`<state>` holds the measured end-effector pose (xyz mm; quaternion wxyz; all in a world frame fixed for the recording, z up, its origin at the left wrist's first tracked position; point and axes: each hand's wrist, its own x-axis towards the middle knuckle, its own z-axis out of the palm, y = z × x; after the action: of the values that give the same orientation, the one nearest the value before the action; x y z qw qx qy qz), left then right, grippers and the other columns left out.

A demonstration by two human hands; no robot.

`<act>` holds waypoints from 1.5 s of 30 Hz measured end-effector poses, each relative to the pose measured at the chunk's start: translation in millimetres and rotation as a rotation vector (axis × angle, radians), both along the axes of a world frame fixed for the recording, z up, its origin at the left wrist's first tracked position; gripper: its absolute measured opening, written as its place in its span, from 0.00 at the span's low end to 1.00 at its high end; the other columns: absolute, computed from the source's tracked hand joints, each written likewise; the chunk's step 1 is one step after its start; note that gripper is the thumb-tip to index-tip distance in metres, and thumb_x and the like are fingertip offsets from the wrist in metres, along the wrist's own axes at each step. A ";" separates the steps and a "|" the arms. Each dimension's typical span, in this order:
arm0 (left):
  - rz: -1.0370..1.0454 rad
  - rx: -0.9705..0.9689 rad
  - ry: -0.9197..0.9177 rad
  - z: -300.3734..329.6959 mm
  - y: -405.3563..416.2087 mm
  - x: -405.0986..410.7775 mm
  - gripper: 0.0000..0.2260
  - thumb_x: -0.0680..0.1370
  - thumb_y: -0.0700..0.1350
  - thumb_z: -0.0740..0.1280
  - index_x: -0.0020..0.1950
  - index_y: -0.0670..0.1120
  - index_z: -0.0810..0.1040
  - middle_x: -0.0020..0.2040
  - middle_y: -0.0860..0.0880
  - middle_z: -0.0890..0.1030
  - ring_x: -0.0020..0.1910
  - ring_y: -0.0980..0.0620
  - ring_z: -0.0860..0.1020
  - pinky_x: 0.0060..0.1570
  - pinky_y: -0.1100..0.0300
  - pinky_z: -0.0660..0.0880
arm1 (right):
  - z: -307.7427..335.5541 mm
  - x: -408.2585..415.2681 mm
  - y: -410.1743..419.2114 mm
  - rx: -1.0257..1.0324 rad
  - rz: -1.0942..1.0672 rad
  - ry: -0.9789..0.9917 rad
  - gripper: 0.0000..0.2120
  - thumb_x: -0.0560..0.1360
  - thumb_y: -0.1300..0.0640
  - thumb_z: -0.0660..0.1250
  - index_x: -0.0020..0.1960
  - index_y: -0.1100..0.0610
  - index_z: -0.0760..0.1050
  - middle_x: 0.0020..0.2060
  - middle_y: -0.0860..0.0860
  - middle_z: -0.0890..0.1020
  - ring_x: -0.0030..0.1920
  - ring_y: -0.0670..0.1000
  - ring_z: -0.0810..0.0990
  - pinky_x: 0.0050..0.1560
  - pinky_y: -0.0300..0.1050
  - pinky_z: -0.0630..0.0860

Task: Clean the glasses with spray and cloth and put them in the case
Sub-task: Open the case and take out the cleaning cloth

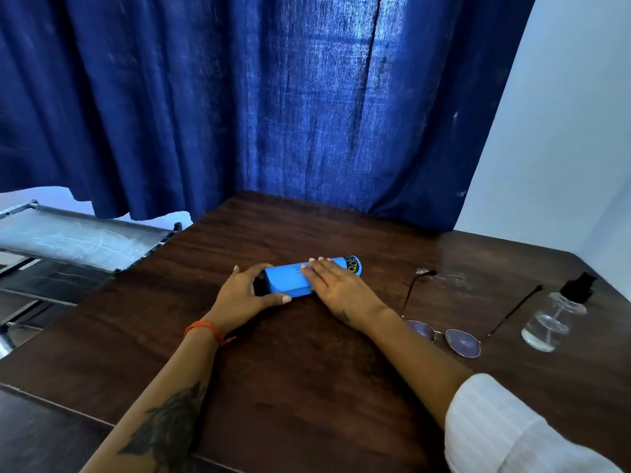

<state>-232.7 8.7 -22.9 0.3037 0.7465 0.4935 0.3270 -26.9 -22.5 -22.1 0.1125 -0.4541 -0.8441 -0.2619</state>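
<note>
A bright blue glasses case (290, 279) lies closed on the dark wooden table (307, 387), near its middle. My left hand (244, 293) grips the case's left end, thumb on the near side and fingers around the far side. My right hand (336, 285) lies flat on top of the case's right half, fingers pointing left. The glasses (459, 337) rest to the right of my right forearm with both thin temples unfolded, lenses toward me. A clear spray bottle (555, 319) with a black pump stands further right. No cloth is in view.
A dark blue curtain (273, 114) hangs right behind the table. A metal-framed cot or rack (78, 238) stands off the table's left edge. A pale wall (563, 114) rises to the right. My white sleeve (505, 431) covers the right arm low in the view.
</note>
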 end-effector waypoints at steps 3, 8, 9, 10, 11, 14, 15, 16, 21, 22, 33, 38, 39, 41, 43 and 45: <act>-0.053 0.049 0.011 2.7 -4.7 2.3 0.37 0.63 0.49 0.78 0.68 0.45 0.67 0.61 0.52 0.74 0.63 0.56 0.68 0.73 0.54 0.45 | 23.6 0.6 2.7 0.058 0.022 0.050 0.21 0.67 0.67 0.55 0.56 0.67 0.77 0.47 0.62 0.83 0.45 0.59 0.84 0.44 0.50 0.81; -0.088 0.008 -0.021 5.9 -6.1 2.4 0.35 0.63 0.45 0.78 0.68 0.48 0.67 0.57 0.54 0.75 0.59 0.55 0.71 0.70 0.52 0.60 | 43.8 2.2 11.3 -0.141 -0.012 0.232 0.22 0.66 0.72 0.64 0.60 0.64 0.75 0.51 0.62 0.82 0.48 0.61 0.82 0.48 0.53 0.79; -0.090 0.003 -0.028 7.0 -7.2 2.7 0.36 0.63 0.45 0.78 0.68 0.49 0.67 0.57 0.53 0.75 0.59 0.54 0.72 0.68 0.54 0.63 | 45.3 0.9 13.8 -0.179 -0.054 0.282 0.20 0.71 0.70 0.62 0.62 0.61 0.75 0.54 0.60 0.81 0.52 0.60 0.80 0.52 0.52 0.77; -0.085 0.005 -0.032 7.4 -7.5 2.8 0.36 0.63 0.45 0.78 0.68 0.49 0.67 0.56 0.54 0.75 0.59 0.53 0.73 0.67 0.54 0.64 | 46.4 -0.6 16.1 -0.213 -0.092 0.345 0.18 0.74 0.67 0.61 0.62 0.58 0.75 0.57 0.58 0.81 0.55 0.58 0.79 0.55 0.50 0.74; -0.083 0.015 -0.033 8.2 -8.2 3.2 0.37 0.63 0.45 0.78 0.69 0.49 0.66 0.56 0.55 0.74 0.60 0.52 0.73 0.68 0.53 0.64 | 47.7 -2.3 16.9 -0.220 -0.107 0.416 0.16 0.75 0.65 0.61 0.62 0.57 0.75 0.57 0.56 0.81 0.57 0.56 0.78 0.56 0.49 0.73; -0.079 0.012 -0.018 9.1 -8.0 4.6 0.38 0.65 0.46 0.77 0.72 0.48 0.62 0.59 0.53 0.74 0.64 0.50 0.71 0.72 0.49 0.58 | 44.9 -6.8 4.5 -0.018 -0.028 0.555 0.11 0.73 0.62 0.66 0.56 0.59 0.79 0.52 0.56 0.83 0.54 0.55 0.79 0.56 0.48 0.74; -0.077 0.012 -0.007 8.6 -8.1 5.0 0.39 0.66 0.47 0.76 0.72 0.48 0.61 0.64 0.51 0.74 0.67 0.48 0.68 0.73 0.50 0.55 | 39.1 -9.1 -2.9 0.096 0.008 0.558 0.10 0.72 0.64 0.67 0.53 0.60 0.80 0.48 0.56 0.83 0.51 0.55 0.79 0.54 0.47 0.74; -0.074 0.009 0.004 8.3 -8.3 5.5 0.39 0.67 0.47 0.76 0.73 0.47 0.60 0.68 0.48 0.72 0.70 0.47 0.65 0.73 0.52 0.53 | 31.3 -12.6 -10.8 0.171 0.047 0.560 0.09 0.70 0.66 0.68 0.50 0.61 0.80 0.45 0.56 0.83 0.47 0.55 0.79 0.51 0.45 0.74; -0.063 0.013 0.028 11.7 -13.0 7.5 0.39 0.68 0.46 0.75 0.73 0.45 0.58 0.71 0.44 0.68 0.72 0.46 0.61 0.72 0.56 0.51 | 0.2 -25.7 -16.3 0.056 0.068 0.481 0.12 0.66 0.69 0.70 0.49 0.61 0.80 0.44 0.56 0.84 0.42 0.57 0.82 0.43 0.47 0.79; -0.063 0.014 0.025 12.0 -13.1 7.5 0.39 0.68 0.46 0.75 0.73 0.45 0.58 0.71 0.44 0.68 0.72 0.46 0.62 0.72 0.56 0.52 | -0.6 -26.6 -13.6 0.006 0.033 0.480 0.12 0.67 0.68 0.69 0.51 0.61 0.80 0.45 0.56 0.84 0.43 0.57 0.82 0.42 0.48 0.80; -0.051 -0.009 0.055 7.8 -9.4 5.7 0.40 0.67 0.50 0.75 0.73 0.46 0.59 0.69 0.45 0.71 0.70 0.46 0.66 0.72 0.51 0.58 | 14.5 -39.4 -7.5 -0.099 -0.178 0.486 0.08 0.75 0.61 0.60 0.46 0.60 0.78 0.41 0.56 0.82 0.41 0.57 0.80 0.40 0.51 0.76; -0.053 0.016 0.047 6.8 -8.6 5.9 0.38 0.68 0.47 0.75 0.73 0.45 0.60 0.68 0.45 0.72 0.68 0.47 0.68 0.69 0.57 0.61 | 31.7 -32.8 -41.7 0.121 -0.028 0.882 0.08 0.76 0.60 0.60 0.44 0.59 0.77 0.39 0.49 0.82 0.39 0.46 0.79 0.39 0.34 0.72; -0.052 0.016 0.047 5.5 -8.0 5.6 0.38 0.67 0.48 0.75 0.73 0.45 0.60 0.68 0.45 0.72 0.67 0.48 0.68 0.66 0.60 0.62 | 36.9 -30.1 -49.9 0.109 -0.032 0.984 0.05 0.75 0.61 0.62 0.45 0.59 0.77 0.39 0.48 0.82 0.40 0.44 0.78 0.39 0.31 0.71; -0.045 0.001 0.020 2.9 -6.2 4.4 0.42 0.65 0.50 0.76 0.73 0.47 0.59 0.70 0.47 0.70 0.68 0.50 0.67 0.63 0.62 0.62 | 43.7 -22.7 -66.7 0.043 -0.055 1.175 0.03 0.75 0.61 0.65 0.46 0.57 0.78 0.40 0.46 0.81 0.42 0.42 0.79 0.40 0.28 0.72; -0.072 -0.003 -0.008 -0.6 -3.8 3.5 0.45 0.64 0.50 0.77 0.75 0.51 0.56 0.73 0.48 0.65 0.71 0.50 0.63 0.68 0.58 0.60 | 48.4 -15.3 -86.5 -0.084 -0.070 1.337 0.04 0.74 0.62 0.67 0.45 0.54 0.78 0.40 0.45 0.82 0.41 0.41 0.80 0.41 0.29 0.74; -0.105 0.004 -0.031 -2.8 -2.9 2.1 0.45 0.65 0.45 0.76 0.75 0.54 0.53 0.75 0.48 0.59 0.73 0.50 0.58 0.72 0.52 0.57 | 49.6 -7.3 -105.3 -0.212 -0.089 1.442 0.06 0.74 0.62 0.67 0.43 0.51 0.77 0.40 0.45 0.82 0.41 0.39 0.79 0.41 0.29 0.74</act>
<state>-230.6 5.8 -25.8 0.3265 0.7667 0.4484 0.3231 -34.3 -127.8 27.4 0.5852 -0.5561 -0.5616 0.1813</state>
